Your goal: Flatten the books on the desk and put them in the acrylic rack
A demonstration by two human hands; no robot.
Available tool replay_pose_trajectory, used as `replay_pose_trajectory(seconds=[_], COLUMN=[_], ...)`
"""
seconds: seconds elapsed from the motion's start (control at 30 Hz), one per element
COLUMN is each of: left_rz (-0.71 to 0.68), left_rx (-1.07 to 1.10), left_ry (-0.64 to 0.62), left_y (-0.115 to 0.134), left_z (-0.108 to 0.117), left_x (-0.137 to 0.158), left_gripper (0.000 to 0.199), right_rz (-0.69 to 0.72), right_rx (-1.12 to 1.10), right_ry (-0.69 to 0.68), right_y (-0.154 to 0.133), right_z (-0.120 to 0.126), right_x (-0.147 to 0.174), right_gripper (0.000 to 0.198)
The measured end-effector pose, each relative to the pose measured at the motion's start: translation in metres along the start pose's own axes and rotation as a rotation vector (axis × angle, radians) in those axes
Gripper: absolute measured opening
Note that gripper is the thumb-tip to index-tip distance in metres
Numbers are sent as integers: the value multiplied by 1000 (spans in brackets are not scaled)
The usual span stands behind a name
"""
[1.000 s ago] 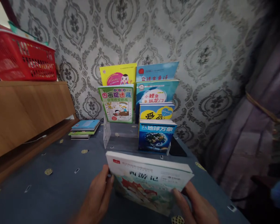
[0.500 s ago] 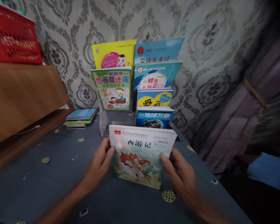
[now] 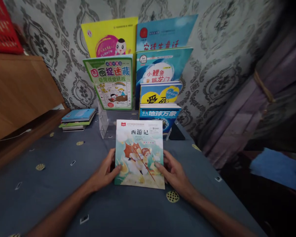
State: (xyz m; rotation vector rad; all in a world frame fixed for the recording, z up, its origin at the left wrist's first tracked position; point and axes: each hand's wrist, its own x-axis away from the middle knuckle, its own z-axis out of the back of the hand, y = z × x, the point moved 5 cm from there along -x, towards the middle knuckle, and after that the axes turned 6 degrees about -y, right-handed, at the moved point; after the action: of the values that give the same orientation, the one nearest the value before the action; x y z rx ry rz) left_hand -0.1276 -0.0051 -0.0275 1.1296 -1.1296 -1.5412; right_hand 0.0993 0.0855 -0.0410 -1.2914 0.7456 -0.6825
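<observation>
Between my two hands is a picture book [image 3: 138, 154] with a white and green cover, showing figures and a red umbrella. My left hand [image 3: 108, 169] grips its left edge, thumb on the cover and fingers behind. My right hand [image 3: 174, 171] holds the right edge the same way. The book faces me, tilted back, in front of a clear acrylic stand [image 3: 105, 123]. In the stand's left column are a green book [image 3: 111, 84] and a yellow book [image 3: 108, 33]. Its right column carries several overlapping books, the front one a blue book [image 3: 160, 113].
A small pile of books [image 3: 77, 118] lies to the left on the dark patterned cloth [image 3: 56, 184]. Beyond it are a wooden cabinet [image 3: 22, 95] and a red basket [image 3: 3, 29]. A dark flat object [image 3: 177, 132] lies right of the stand. A tied curtain [image 3: 236, 115] hangs at right.
The book in my hands has turned to face me more squarely, and both hands now grip lower on its sides. My view has tipped down and moved closer to the stand.
</observation>
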Motion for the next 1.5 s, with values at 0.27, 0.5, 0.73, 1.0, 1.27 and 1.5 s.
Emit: replay_pose_trajectory(seconds=[0.27,0.5,0.73,1.0,1.27,1.5], left_rz=[70,54,36,16,10,35], left_rx=[39,83,79,71,80,94], left_ry=[-3,-25,-18,-19,-4,18], left_y=[-6,-6,-7,-8,-10,-8], left_z=[-1,-4,-3,-3,0,8], left_x=[2,-1,-1,0,0,1], left_gripper=[55,65,60,60,53,58], right_rz=[-56,-85,-111,-84,-50,-40], right_rx=[-36,-73,-54,-20,-10,-27], right_ry=[-35,-14,-1,30,39,4], right_y=[5,12,10,12,9,-1], right_z=[0,1,3,4,4,-6], right_x=[-1,0,-2,0,-1,-4], right_gripper=[65,69,75,71,65,65])
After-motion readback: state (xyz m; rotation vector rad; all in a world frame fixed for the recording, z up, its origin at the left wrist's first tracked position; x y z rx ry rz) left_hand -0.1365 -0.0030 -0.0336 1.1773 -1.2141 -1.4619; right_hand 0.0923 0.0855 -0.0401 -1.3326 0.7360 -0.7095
